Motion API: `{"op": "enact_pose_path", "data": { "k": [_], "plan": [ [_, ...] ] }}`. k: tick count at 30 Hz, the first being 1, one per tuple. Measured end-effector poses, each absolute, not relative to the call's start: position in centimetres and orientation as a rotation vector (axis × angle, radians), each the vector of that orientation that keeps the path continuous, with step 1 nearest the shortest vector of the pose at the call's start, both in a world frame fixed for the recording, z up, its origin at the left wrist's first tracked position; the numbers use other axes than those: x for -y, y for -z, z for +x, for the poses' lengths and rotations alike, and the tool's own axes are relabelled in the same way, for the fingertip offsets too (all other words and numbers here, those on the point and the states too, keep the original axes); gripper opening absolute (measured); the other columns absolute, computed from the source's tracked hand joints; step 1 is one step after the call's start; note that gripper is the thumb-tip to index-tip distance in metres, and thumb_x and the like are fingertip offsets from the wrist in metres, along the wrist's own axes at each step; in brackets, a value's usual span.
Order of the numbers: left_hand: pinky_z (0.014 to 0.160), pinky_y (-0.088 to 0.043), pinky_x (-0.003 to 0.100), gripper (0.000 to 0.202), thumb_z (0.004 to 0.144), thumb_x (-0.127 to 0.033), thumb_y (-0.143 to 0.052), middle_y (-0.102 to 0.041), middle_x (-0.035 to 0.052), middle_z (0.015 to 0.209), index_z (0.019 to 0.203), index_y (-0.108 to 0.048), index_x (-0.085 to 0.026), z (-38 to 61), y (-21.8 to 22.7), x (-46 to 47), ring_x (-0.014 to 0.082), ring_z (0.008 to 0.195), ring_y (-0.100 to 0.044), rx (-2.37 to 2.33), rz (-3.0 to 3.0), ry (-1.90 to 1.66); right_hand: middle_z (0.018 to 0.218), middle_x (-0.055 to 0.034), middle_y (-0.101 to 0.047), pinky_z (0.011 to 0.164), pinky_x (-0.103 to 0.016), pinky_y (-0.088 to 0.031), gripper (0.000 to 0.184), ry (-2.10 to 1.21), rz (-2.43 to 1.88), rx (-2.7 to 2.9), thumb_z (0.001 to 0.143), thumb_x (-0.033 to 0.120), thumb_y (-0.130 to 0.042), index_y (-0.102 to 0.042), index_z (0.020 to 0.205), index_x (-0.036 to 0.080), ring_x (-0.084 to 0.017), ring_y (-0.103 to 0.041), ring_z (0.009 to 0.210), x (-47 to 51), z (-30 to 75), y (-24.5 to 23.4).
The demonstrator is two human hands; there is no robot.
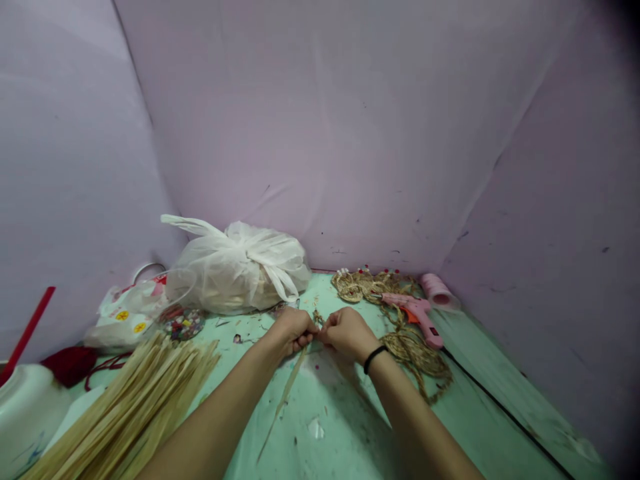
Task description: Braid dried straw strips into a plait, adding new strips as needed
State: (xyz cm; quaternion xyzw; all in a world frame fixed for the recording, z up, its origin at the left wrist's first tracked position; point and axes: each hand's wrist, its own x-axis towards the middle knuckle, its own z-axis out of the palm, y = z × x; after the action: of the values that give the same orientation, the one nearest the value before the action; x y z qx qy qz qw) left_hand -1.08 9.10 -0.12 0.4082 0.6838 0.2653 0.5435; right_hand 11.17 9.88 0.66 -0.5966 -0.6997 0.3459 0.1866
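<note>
At the middle of the table my left hand (293, 331) and my right hand (349, 331) meet, fingertips pinched together. Between them is a thin dried plant-fibre strip (286, 393), whose loose tail trails from my left hand toward the front. A short knotted or twisted bit of fibre (317, 316) shows just beyond the fingertips. My fingers hide exactly how the strip runs between the hands. Right of my right hand lie a coil of braided fibre cord (417, 353) and a pink glue gun (413, 313), its nozzle pointing left.
A bundle of dried strips (135, 407) lies front left, near a white jug (30, 413). Behind stand a tied white plastic bag (240, 267) and a tub of beads (184, 325). Pinned braided coils (370, 285) and a pink spool (439, 293) sit back right. A black cable (500, 407) crosses the right side.
</note>
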Motion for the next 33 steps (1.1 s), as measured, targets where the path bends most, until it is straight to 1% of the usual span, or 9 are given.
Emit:
{"op": "enact_pose_path", "data": {
  "k": [6,9,12,15,19,21,24,28,33],
  "plan": [
    [0.032,-0.014,0.016,0.022,0.058,-0.017,-0.056,-0.035,-0.0041,0.031,0.042,-0.041,-0.014,-1.5,-0.1,-8.9,0.0031,0.029,-0.027,-1.610,0.925,-0.624,0.040,-0.0018,-0.051,0.045,-0.023,-0.025,0.012,-0.866,-1.608,2.111,0.054,0.011,-0.055,-0.060,0.044,0.016,-0.010,-0.043,0.043,-8.8,10.2,-0.9],
    [0.032,-0.014,0.016,0.020,0.056,-0.016,-0.058,-0.036,-0.0045,0.032,0.044,-0.042,-0.013,-1.7,-0.3,-8.8,0.0026,0.030,-0.027,-1.594,0.925,-0.634,0.041,-0.0006,-0.051,0.043,-0.021,-0.026,0.009,-1.082,-1.553,2.075,0.054,0.015,-0.059,-0.059,0.045,0.015,-0.009,-0.042,0.042,-9.6,10.9,-0.7],
    [0.032,-0.013,0.015,0.017,0.056,-0.013,-0.056,-0.038,-0.0044,0.034,0.045,-0.043,-0.013,-2.0,-0.3,-9.0,0.0019,0.030,-0.027,-1.546,0.905,-0.628,0.043,0.0000,-0.051,0.040,-0.019,-0.028,0.010,-1.222,-1.613,1.736,0.059,0.019,-0.060,-0.057,0.051,0.014,-0.008,-0.044,0.042,-10.2,11.7,-1.2],
    [0.032,-0.010,0.015,0.016,0.057,-0.012,-0.054,-0.040,-0.0041,0.036,0.045,-0.043,-0.012,-2.2,-0.3,-9.2,0.0011,0.030,-0.025,-1.494,0.866,-0.614,0.048,0.0007,-0.052,0.041,-0.019,-0.035,0.004,-1.448,-1.615,1.342,0.064,0.013,-0.054,-0.054,0.061,0.015,-0.009,-0.047,0.043,-9.9,11.3,-1.9],
    [0.032,-0.010,0.016,0.015,0.057,-0.012,-0.053,-0.039,-0.0043,0.037,0.045,-0.043,-0.012,-2.3,-0.2,-9.3,0.0009,0.030,-0.024,-1.461,0.878,-0.608,0.040,0.0025,-0.044,0.039,-0.021,-0.038,0.016,-1.675,-1.528,1.267,0.066,0.007,-0.048,-0.047,0.053,0.015,-0.008,-0.042,0.036,-9.1,10.1,-1.8],
    [0.033,-0.011,0.016,0.014,0.056,-0.012,-0.053,-0.038,-0.0046,0.037,0.046,-0.043,-0.013,-2.3,-0.2,-9.3,0.0012,0.030,-0.024,-1.457,0.892,-0.607,0.041,0.0009,-0.047,0.039,-0.021,-0.039,0.018,-1.745,-1.529,1.238,0.067,0.006,-0.047,-0.047,0.051,0.014,-0.008,-0.043,0.036,-8.9,9.8,-1.3],
    [0.033,-0.010,0.016,0.010,0.054,-0.011,-0.053,-0.038,-0.0048,0.035,0.047,-0.046,-0.013,-2.3,-0.2,-9.2,0.0019,0.030,-0.024,-1.457,0.916,-0.602,0.042,0.0005,-0.047,0.033,-0.017,-0.030,0.018,-1.751,-1.542,1.256,0.065,0.006,-0.048,-0.049,0.048,0.012,-0.005,-0.039,0.033,-9.2,9.9,-0.5],
    [0.032,-0.012,0.018,0.010,0.052,-0.011,-0.052,-0.036,-0.0040,0.031,0.043,-0.049,-0.013,-2.3,-0.6,-8.9,0.0045,0.028,-0.026,-1.570,1.069,-0.532,0.031,0.0054,-0.034,0.029,-0.017,-0.013,0.023,-1.592,-1.575,1.359,0.060,0.005,-0.050,-0.045,0.040,0.013,-0.002,-0.023,0.027,-9.8,10.1,0.3],
    [0.034,-0.019,0.020,0.015,0.053,-0.010,-0.054,-0.038,-0.0032,0.030,0.040,-0.049,-0.014,-2.8,-1.9,-8.5,0.0068,0.030,-0.029,-1.731,1.342,-0.468,0.029,0.0062,-0.031,0.031,-0.019,-0.009,0.020,-1.633,-1.556,1.314,0.060,0.008,-0.051,-0.047,0.041,0.013,-0.002,-0.018,0.027,-9.7,10.2,0.5]
  ]
}}
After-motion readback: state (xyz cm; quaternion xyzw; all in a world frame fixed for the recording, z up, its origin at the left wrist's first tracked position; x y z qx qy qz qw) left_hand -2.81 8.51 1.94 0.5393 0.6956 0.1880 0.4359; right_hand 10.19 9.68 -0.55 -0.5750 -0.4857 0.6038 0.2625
